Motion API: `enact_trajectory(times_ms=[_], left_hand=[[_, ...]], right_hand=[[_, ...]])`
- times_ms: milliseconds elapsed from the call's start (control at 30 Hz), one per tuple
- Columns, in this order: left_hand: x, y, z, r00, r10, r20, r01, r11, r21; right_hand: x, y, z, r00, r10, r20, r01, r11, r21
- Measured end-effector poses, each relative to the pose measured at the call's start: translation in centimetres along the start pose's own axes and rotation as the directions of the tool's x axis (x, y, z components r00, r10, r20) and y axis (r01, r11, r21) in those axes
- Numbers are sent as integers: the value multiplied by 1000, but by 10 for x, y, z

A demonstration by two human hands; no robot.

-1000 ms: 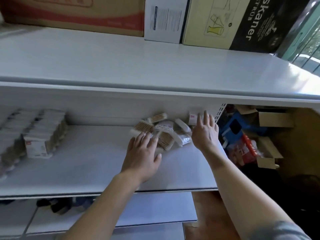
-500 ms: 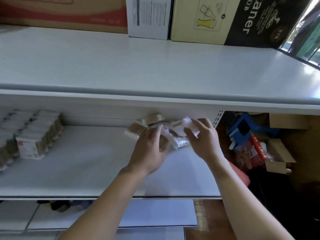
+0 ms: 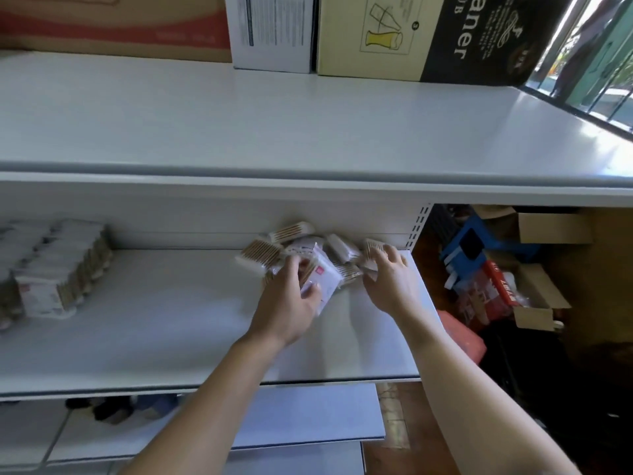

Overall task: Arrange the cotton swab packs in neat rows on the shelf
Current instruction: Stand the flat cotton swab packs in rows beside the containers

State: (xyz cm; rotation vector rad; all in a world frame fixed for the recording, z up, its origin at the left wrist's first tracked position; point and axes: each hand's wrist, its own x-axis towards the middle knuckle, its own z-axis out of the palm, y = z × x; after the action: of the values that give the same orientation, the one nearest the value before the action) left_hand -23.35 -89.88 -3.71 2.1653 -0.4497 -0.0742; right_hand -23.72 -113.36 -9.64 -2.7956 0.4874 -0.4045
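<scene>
With the left hand [image 3: 291, 299] pinching a white paper-faced cotton swab pack [image 3: 320, 281] and the right hand [image 3: 388, 275] curled on another pack [image 3: 371, 252] at the white shelf's [image 3: 154, 323] right rear, the loose heap [image 3: 291, 248] — slick, overlapping — could slide or spill off the open end.

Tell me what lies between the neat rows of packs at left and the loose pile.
Head view: only bare white shelf between the rows and the pile.
</scene>
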Motion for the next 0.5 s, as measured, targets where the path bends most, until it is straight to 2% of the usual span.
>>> enact_trajectory(times_ms=[67,167,233,300,367,433,500], left_hand=[[-1,-5,-6,1000,-18,-3,18,999,-39],[-3,-12,-18,997,-74,-14,74,997,-36],[-4,-15,-23,992,-119,-38,116,991,-72],[-4,-16,-24,986,-159,-49,152,981,-121],[-3,-15,-20,978,-204,-35,197,970,-142],[-1,-13,-16,971,-241,-9,232,943,-240],[-2,-8,-17,961,-270,57,269,874,-405]], right_hand=[[3,2,5,1000,3,6,-2,993,-120],[2,6,0,998,-3,-65,-5,993,-119],[-7,6,-6,983,17,-185,-20,1000,-11],[-23,-3,-19,938,63,-341,-11,988,153],[-44,-22,-35,907,88,-411,52,948,316],[-61,-43,-45,949,106,-297,66,855,514],[-68,-62,-51,997,61,-53,-7,721,693]])
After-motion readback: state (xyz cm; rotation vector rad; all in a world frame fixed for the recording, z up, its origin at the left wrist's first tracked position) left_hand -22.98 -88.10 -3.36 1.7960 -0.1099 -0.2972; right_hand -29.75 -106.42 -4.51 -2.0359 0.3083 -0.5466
